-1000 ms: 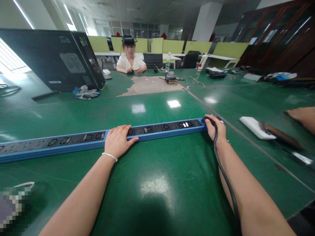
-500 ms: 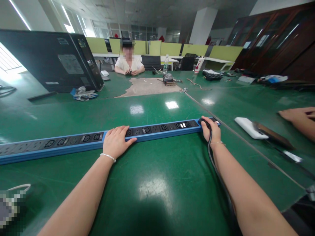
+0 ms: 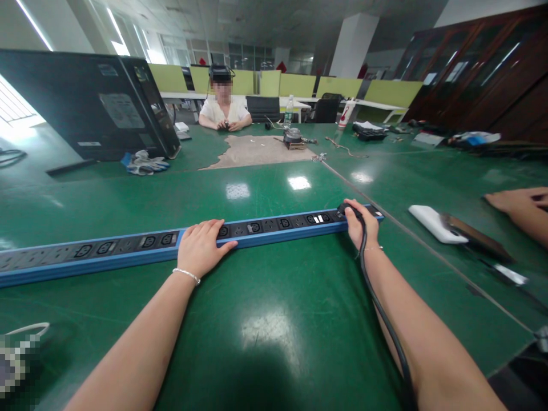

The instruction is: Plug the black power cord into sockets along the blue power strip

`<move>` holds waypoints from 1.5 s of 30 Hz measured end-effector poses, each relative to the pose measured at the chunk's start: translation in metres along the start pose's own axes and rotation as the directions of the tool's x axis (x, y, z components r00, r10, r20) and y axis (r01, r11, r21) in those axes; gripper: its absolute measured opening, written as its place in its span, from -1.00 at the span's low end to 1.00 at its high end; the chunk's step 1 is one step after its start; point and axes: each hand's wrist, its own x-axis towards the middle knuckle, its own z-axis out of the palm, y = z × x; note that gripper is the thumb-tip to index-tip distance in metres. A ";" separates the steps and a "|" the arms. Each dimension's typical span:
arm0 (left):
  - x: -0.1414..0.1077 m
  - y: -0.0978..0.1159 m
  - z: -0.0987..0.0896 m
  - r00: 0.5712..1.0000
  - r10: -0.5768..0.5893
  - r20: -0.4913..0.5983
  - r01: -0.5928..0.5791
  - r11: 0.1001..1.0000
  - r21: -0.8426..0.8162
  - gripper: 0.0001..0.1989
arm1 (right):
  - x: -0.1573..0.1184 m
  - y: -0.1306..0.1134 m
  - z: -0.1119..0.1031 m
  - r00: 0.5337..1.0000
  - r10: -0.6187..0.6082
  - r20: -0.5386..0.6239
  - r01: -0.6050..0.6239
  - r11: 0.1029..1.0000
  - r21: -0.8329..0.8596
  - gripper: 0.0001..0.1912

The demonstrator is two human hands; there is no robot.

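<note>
A long blue power strip with a row of black sockets lies across the green table. My left hand grips it near its middle, fingers over the top and thumb along the near side. Close to the strip's right end, my right hand is closed around a black power plug. Whether the plug's pins sit in a socket is hidden. From the plug a black cable runs down along my right forearm. Two white marks show beside the sockets left of the plug.
A black computer case and work gloves are at the far left. Across the table sits a person. To the right lie a white power bank-like block and another person's hand.
My right hand has shifted slightly left and up with the plug, which now shows more beyond my fingers. My left hand stays on the strip.
</note>
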 end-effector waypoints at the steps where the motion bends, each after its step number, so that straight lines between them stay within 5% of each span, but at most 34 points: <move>1: 0.000 0.000 0.000 1.000 0.000 0.002 0.000 1.000 0.002 -0.38 | 0.000 0.001 0.001 1.000 -0.003 0.015 0.003 1.000 -0.021 -0.63; 23: 0.001 0.001 -0.002 1.000 -0.004 0.012 0.004 1.000 -0.011 -0.38 | -0.003 -0.010 0.000 0.989 -0.109 0.101 0.125 0.978 -0.168 -0.68; 36: 0.000 0.001 -0.002 1.000 0.001 0.007 -0.001 1.000 -0.014 -0.36 | -0.011 -0.011 0.001 0.991 -0.078 0.110 0.095 0.982 -0.162 -0.65; 45: 0.001 0.001 -0.001 1.000 -0.008 -0.003 0.008 1.000 -0.007 -0.37 | -0.014 -0.004 0.012 0.997 -0.081 -0.013 0.080 0.995 -0.062 -0.67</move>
